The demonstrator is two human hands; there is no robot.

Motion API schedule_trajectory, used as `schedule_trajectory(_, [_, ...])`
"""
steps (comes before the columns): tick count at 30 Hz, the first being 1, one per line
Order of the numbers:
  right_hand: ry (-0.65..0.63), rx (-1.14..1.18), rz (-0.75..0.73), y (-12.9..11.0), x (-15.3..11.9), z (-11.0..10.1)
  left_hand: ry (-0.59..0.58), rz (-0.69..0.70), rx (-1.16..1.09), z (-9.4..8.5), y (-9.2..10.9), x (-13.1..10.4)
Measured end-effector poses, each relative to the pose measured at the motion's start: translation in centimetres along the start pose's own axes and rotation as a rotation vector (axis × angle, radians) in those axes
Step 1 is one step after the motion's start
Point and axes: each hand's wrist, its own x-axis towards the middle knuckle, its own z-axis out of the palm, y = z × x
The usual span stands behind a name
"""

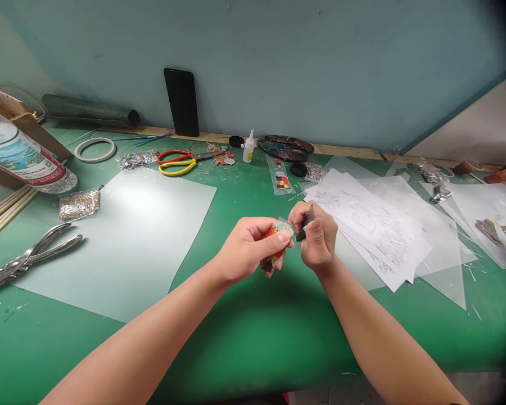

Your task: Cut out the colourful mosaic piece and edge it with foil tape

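Note:
Above the green table, my left hand (247, 247) is closed on a small painted plastic piece (271, 260), red and yellow with a pale green rounded part near the thumb. My fingers cover much of it. Close on its right, my right hand (320, 239) grips a small dark tool (307, 219) with a pointed, blade-like end sticking up. The fist hides most of the tool, so its exact kind is unclear. Whether the tool touches the painted piece I cannot tell.
Behind the hands are a glue bottle (248, 149), red-and-yellow scissors (181, 160) and a paint-stained palette (284, 147). Drawing sheets (366, 219) lie right. A translucent sheet (122, 242), metal hole-punch pliers (29, 256) and a large bottle (21, 160) are left. A phone (181, 102) leans on the wall.

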Motion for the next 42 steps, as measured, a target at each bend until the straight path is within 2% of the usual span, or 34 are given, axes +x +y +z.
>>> schedule_trajectory(5, [-0.054,0.089,0.026,0.0,-0.3,0.3,0.075,0.025,0.08,-0.5,0.7,0.2])
schedule_trajectory(8, [-0.048,0.123,0.05,-0.6,-0.1,0.3,0.116,0.057,0.305,-0.5,0.9,0.3])
schedule_trajectory(11, [-0.045,0.036,0.082,-1.3,0.2,0.3,0.182,0.167,0.585,-0.7,1.0,0.4])
schedule_trajectory(14, [-0.016,-0.023,0.121,-1.5,0.5,0.3,0.268,0.254,0.702,-1.4,1.2,0.6])
schedule_trajectory(17, [0.021,-0.067,0.183,-1.3,0.5,0.4,0.367,0.255,0.6,-2.2,1.6,0.8])
schedule_trajectory(22, [0.041,-0.049,0.242,-1.3,0.5,0.6,0.521,0.191,0.184,-2.5,1.4,1.2])
schedule_trajectory(25, [0.075,0.083,0.318,-1.3,0.5,0.8,0.516,0.161,-0.083,-2.0,0.9,1.5])
schedule_trajectory(28, [0.11,0.266,0.414,-1.2,0.5,1.0,0.449,0.12,-0.216,-1.3,0.4,1.6])
schedule_trajectory(30, [0.125,0.359,0.464,-1.2,0.5,1.2,0.392,0.119,-0.205,-1.0,0.1,1.6])
schedule_trajectory(33, [0.095,0.407,0.48,-1.6,0.4,1.5,0.319,0.173,-0.04,-0.6,-0.5,1.4])
schedule_trajectory(36, [0.059,0.423,0.439,-2.6,0.4,2.1,0.324,0.226,0.06,-0.2,-0.5,1.0])
schedule_trajectory(39, [0.116,0.473,0.456,-4.2,1.4,3.0,0.36,0.245,0.018,0.4,1.0,1.0])
schedule_trajectory(42, [0.183,0.533,0.474,-6.2,4.4,3.9,0.341,0.314,-0.029,1.2,4.2,1.7])
